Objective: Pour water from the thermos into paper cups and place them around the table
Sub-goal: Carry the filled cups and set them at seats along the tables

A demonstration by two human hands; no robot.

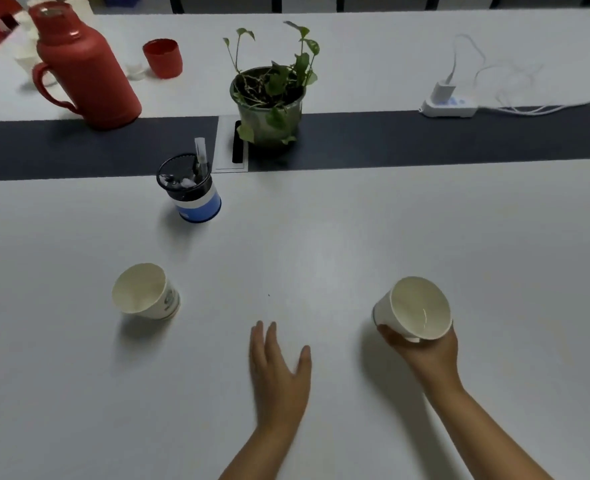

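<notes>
Paper cup (146, 292) bears unreadable printed logo.

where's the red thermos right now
In the head view the red thermos stands upright at the far left, left of the potted plant, with its red cap just right of it.

Two paper cups (146, 292) (413, 310), pale and matt with a faint sheen inside, stood out against the smooth, matt white bench (321, 237) with its darker matt band. The red thermos (82, 67) and its lid cup (163, 58) looked like smooth, dull plastic. The plant pot (271, 112) appeared translucent green plastic.
</notes>
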